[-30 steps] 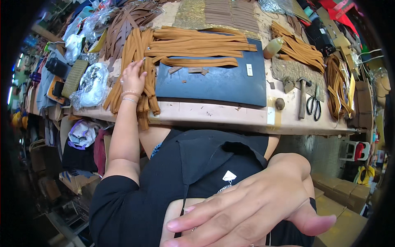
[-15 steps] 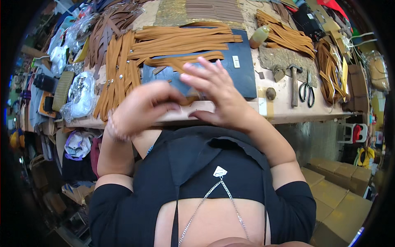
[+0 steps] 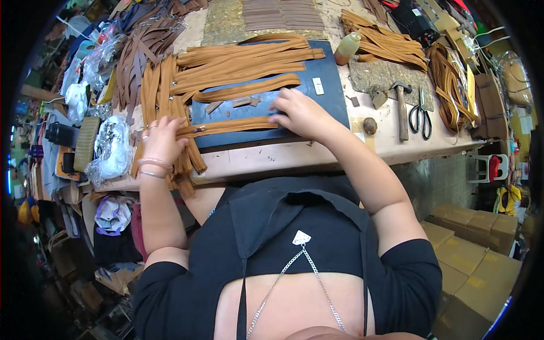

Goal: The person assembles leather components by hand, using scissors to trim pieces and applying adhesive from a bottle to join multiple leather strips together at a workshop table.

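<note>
A tan-brown zipper with a small metal slider lies stretched along the near part of a dark blue board. At its right end, the curled fingers of my right hand close on the tape. My left hand, wearing rings and bracelets, grips the zipper's other end over hanging zipper strips. Further back on the board are a folded tan zipper, small brown leather scraps and a pile of tan zippers. A small white piece sits on the board's right side.
To the right are a hammer, black-handled scissors, a round lump and a glue bottle. Bundled zippers lie beyond them. Plastic-wrapped items and brown leather strips crowd the left. Cardboard boxes stand lower right.
Both hands, blurred and close together at the table edge before, have moved apart. The left went left to the hanging strips; the zipper now lies straight across the board between them.
</note>
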Tool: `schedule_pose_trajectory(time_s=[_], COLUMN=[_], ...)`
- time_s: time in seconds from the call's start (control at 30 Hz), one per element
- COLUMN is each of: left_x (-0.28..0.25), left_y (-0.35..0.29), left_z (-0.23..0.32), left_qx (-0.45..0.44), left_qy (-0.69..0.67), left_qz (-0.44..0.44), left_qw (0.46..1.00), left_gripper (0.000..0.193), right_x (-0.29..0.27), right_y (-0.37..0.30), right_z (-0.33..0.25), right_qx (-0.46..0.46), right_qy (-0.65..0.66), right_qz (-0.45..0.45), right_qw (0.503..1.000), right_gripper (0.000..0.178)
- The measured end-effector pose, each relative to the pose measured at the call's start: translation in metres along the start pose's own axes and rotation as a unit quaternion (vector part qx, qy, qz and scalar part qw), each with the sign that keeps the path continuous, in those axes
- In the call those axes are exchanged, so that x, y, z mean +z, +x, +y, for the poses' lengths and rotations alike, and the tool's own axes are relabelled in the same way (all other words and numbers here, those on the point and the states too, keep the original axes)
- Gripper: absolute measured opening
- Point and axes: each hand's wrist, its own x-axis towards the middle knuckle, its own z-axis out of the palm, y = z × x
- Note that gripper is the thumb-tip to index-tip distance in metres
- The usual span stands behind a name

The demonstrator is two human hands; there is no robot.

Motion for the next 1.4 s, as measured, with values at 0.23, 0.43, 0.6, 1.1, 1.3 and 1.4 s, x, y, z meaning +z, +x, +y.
schedule_pose_trajectory(time_s=[0.23, 0.43, 0.6, 1.1, 1.3, 1.4], left_x=[0.025, 0.049, 0.041, 0.056, 0.043, 0.061], left_y=[0.023, 0.036, 0.040, 0.059, 0.041, 0.038], left_z=[0.055, 0.082, 0.113, 0.118, 0.127, 0.127], left_qx=[0.102, -0.007, 0.045, 0.026, 0.183, 0.288], left_qy=[-0.163, -0.561, -0.756, -0.650, -0.232, -0.218], left_qz=[0.075, 0.019, -0.036, -0.006, 0.251, 0.146], left_qw=[0.978, 0.828, 0.652, 0.760, 0.922, 0.921], left_gripper=[0.026, 0.025, 0.023, 0.018, 0.023, 0.012], right_x=[0.042, 0.009, -0.003, -0.018, -0.005, -0.003], right_y=[0.072, 0.047, 0.014, -0.026, -0.050, -0.051], right_z=[-0.002, -0.023, -0.026, -0.006, 0.008, 0.009], right_qx=[-0.061, 0.072, 0.189, 0.264, 0.301, 0.298], right_qy=[-0.077, 0.260, 0.434, 0.642, 0.494, 0.463], right_qz=[-0.025, 0.032, 0.017, 0.160, 0.112, 0.111], right_qw=[0.995, 0.962, 0.881, 0.701, 0.808, 0.828], right_gripper=[0.020, 0.020, 0.016, 0.009, 0.014, 0.014])
